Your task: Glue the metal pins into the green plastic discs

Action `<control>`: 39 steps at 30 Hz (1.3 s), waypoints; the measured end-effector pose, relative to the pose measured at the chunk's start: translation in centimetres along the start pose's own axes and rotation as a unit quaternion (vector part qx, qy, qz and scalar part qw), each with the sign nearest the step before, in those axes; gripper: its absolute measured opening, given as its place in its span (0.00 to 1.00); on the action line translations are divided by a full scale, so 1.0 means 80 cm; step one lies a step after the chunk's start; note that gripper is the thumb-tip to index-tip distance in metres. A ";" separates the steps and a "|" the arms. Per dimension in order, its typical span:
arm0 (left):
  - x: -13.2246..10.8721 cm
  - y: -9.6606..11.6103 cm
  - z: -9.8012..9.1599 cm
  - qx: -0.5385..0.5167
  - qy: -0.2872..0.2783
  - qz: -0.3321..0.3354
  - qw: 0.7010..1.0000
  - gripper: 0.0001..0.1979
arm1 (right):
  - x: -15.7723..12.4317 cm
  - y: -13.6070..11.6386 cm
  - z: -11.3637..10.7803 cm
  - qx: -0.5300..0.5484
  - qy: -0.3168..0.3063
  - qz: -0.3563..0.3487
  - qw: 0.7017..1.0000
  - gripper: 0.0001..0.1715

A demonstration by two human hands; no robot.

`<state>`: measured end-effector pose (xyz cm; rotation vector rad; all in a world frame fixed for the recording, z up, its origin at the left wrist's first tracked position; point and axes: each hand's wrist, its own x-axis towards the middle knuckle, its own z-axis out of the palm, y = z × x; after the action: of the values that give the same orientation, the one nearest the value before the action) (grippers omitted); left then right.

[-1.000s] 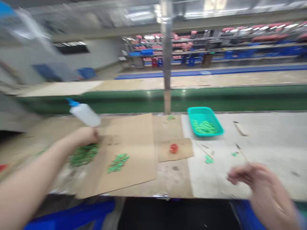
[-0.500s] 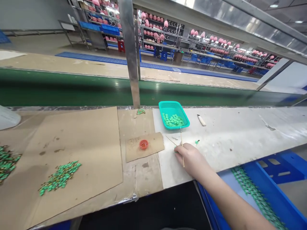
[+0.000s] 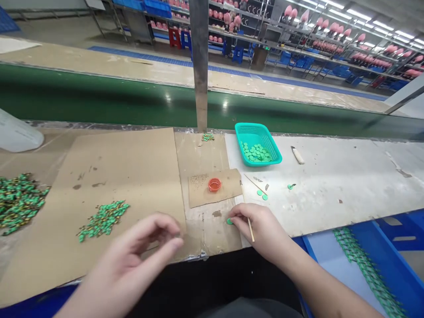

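Left hand (image 3: 132, 260) returned, hold unclear, bottle (image 3: 20, 133) cut off

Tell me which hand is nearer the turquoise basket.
Right. The right hand, with a green disc at its fingertips, is on the wearer's side of the turquoise basket. The left hand is farther off, to the basket's left and closer to the wearer.

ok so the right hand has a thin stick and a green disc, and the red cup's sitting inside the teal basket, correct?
Not the cup: the head view shows the red cup on the small cardboard piece, outside the teal basket. The rest holds: the right hand has a thin stick and a green disc.
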<state>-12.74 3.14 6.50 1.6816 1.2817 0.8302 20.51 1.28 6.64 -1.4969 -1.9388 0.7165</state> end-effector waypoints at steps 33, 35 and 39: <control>0.006 0.014 0.077 0.213 -0.034 0.284 0.934 0.17 | -0.017 -0.011 -0.003 0.036 0.075 -0.052 0.995 0.13; 0.006 0.015 0.082 0.254 -0.023 0.309 0.916 0.18 | -0.018 -0.013 -0.015 0.055 0.108 -0.041 0.992 0.14; 0.001 0.016 0.086 0.263 0.006 0.296 0.918 0.17 | -0.016 -0.015 -0.011 0.021 0.084 -0.061 0.994 0.12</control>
<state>-6.16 1.46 4.72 2.5781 1.0605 0.8791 20.63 -0.16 7.92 -1.3548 -1.8581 0.5546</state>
